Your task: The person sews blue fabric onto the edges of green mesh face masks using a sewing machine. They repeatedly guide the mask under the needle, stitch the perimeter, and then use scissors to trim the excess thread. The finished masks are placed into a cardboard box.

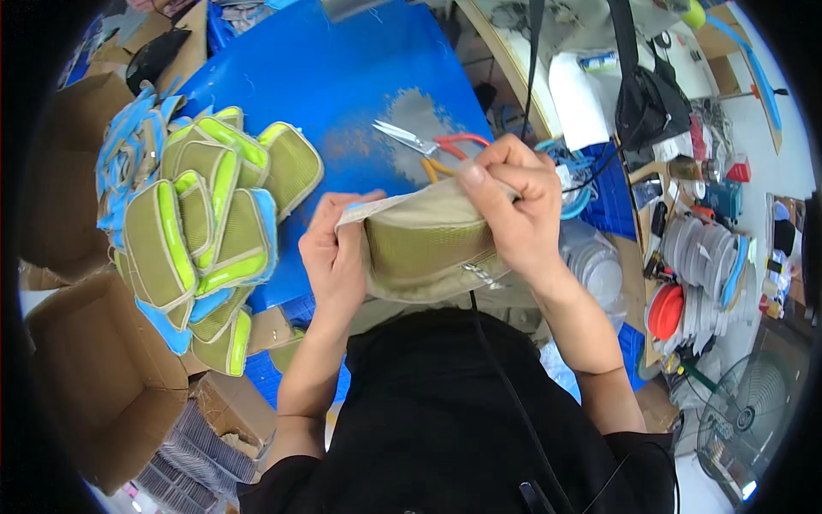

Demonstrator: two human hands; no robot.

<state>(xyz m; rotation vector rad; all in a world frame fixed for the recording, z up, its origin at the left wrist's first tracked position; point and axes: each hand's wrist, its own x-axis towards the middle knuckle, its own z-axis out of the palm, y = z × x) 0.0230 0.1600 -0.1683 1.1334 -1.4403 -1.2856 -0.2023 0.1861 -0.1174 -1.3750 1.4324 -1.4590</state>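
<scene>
Black shirt (437,411), mesh piece (424,248), long axis crosswise, ends pinched by left hand (334,257), right hand (524,214)

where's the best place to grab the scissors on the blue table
Probably by the red handle, coming from the right: the scissors lie with their metal blades pointing away to the upper left, handles spread toward the person's right. The orange handle partly disappears behind the held mesh piece, so the red one looks easier to reach.
</scene>
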